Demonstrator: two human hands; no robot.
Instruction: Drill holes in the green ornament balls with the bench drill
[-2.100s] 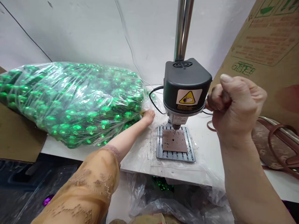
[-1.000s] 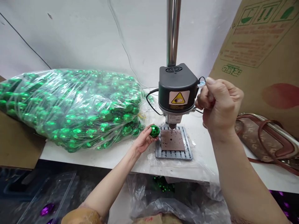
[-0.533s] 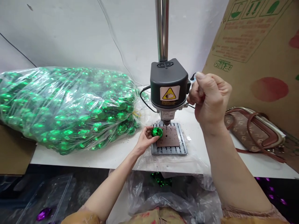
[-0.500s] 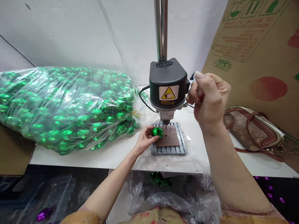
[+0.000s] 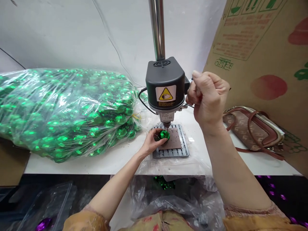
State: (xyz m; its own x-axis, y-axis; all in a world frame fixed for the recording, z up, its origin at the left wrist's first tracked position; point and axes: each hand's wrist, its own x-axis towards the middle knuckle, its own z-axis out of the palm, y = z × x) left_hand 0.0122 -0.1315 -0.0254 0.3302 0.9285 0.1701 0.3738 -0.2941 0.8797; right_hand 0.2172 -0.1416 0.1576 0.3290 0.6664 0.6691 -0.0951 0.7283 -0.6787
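My left hand (image 5: pixel 151 143) holds a shiny green mirrored ball ornament (image 5: pixel 164 135) against the brown pad (image 5: pixel 173 143) of a bench drill press. The ball sits right under the drill bit and chuck (image 5: pixel 166 124), close to or touching the tip. The pad lies on a slotted grey metal base (image 5: pixel 170 154), dotted with dark drilling debris. My right hand (image 5: pixel 208 99) is raised in a fist beside the black drill head (image 5: pixel 165 85), closed on the short metal feed lever (image 5: pixel 189 105). The lever's end is hidden in my fingers.
A large clear bag of green ornaments (image 5: pixel 64 112) fills the left of the white table (image 5: pixel 84 167). A brown patterned handbag (image 5: pixel 252 130) lies at the right, before a cardboard sheet (image 5: pixel 250 41). Below the table edge hangs crumpled plastic (image 5: pixel 168 202). A purple ornament (image 5: pixel 44 224) lies low at left.
My left hand has brought the green ball from the bag's side onto the pad under the bit. The right hand stays at the lever, and the whole view has shifted slightly.
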